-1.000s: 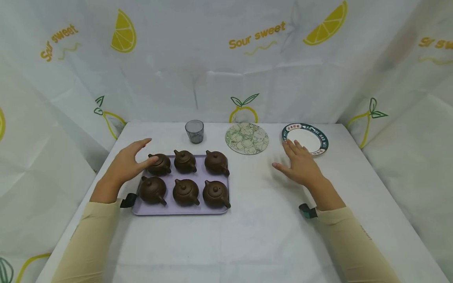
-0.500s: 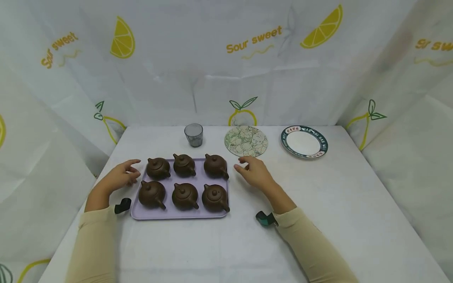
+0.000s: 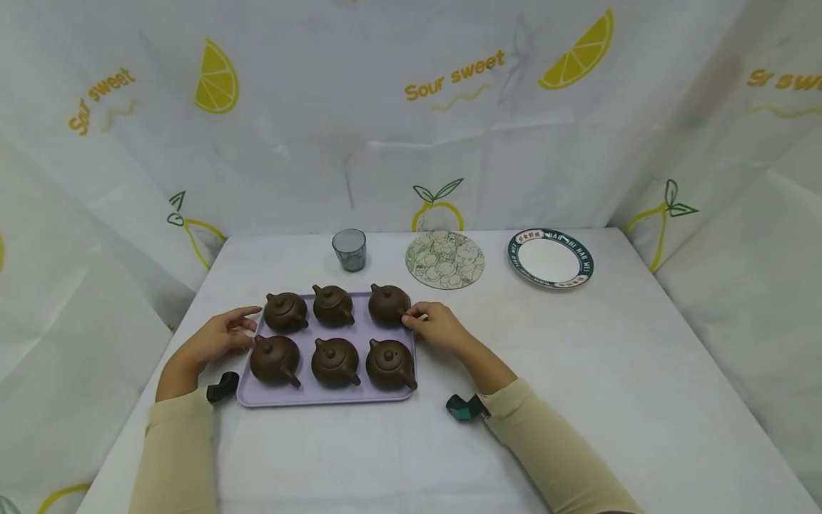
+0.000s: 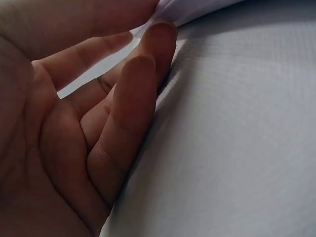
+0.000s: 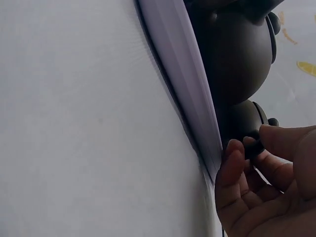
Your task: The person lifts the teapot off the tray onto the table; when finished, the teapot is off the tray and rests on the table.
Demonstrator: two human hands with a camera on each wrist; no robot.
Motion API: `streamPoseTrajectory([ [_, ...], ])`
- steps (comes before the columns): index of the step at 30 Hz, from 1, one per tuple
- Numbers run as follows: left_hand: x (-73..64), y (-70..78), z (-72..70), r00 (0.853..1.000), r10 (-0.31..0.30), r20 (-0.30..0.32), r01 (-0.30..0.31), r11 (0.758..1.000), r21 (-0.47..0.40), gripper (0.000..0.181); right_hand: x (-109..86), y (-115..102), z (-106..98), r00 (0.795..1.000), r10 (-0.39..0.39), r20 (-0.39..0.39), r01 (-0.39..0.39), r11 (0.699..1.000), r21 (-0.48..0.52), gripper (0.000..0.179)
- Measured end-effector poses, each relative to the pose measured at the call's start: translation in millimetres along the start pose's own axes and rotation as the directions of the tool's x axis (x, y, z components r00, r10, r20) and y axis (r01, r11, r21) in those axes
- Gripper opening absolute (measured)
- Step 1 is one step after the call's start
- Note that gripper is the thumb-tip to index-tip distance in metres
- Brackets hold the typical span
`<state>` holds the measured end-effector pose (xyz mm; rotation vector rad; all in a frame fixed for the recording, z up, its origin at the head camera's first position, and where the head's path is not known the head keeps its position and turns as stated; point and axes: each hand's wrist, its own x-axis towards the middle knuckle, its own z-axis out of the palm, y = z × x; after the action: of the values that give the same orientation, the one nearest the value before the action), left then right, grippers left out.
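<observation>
Several dark brown teapots stand in two rows on a lilac rectangular tray. My left hand is at the tray's left edge, its index finger reaching along that edge; in the left wrist view the thumb meets the tray's rim, with curled fingers below it. Over the right edge, my right hand pinches the short projecting part of the back right teapot. The right wrist view shows thumb and fingertips around that dark part, close beside the tray's side wall.
Behind the tray stands a grey see-through glass. A round green-patterned mat lies at the back middle, and a white plate with a dark green lettered rim at the back right. Lemon-printed cloth hangs behind the table.
My right hand has swept left from beside the plate to the back right teapot and taken hold of its projecting part. My left hand has come down from above the tray to its left edge.
</observation>
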<state>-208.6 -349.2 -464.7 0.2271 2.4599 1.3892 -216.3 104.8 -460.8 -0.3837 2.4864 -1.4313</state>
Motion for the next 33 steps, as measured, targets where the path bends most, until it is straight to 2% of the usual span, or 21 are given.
streamPoseTrajectory([
  [5, -1.7, -5.0, -0.3, 0.999, 0.041, 0.014, -0.041, 0.999, -0.011, 0.07, 0.0, 0, 2, 1.0, 0.012, -0.011, -0.011, 0.997, 0.078, 0.015],
  [12, -3.7, -14.6, 3.2, 0.997, 0.068, 0.019, -0.067, 0.996, -0.066, 0.069, -6.6, 4, 0, 0.999, -0.011, -0.044, 0.014, 0.998, 0.061, 0.016],
  [17, -3.9, -16.6, 5.2, 0.996, 0.082, 0.022, -0.079, 0.992, -0.097, 0.07, -18.4, 5, -9, 0.997, -0.032, -0.073, 0.038, 0.997, 0.072, 0.017],
  [23, -7.8, -15.3, 6.0, 0.995, 0.096, 0.014, -0.094, 0.99, -0.1, 0.069, -33.3, 10, -24, 0.995, -0.004, -0.1, 0.009, 0.999, 0.053, 0.019],
  [33, -3.3, -15.5, 4.7, 0.991, 0.131, 0.005, -0.129, 0.987, -0.1, 0.066, -47.9, 19, -40, 0.989, 0.002, -0.15, 0.015, 0.993, 0.113, 0.02],
])
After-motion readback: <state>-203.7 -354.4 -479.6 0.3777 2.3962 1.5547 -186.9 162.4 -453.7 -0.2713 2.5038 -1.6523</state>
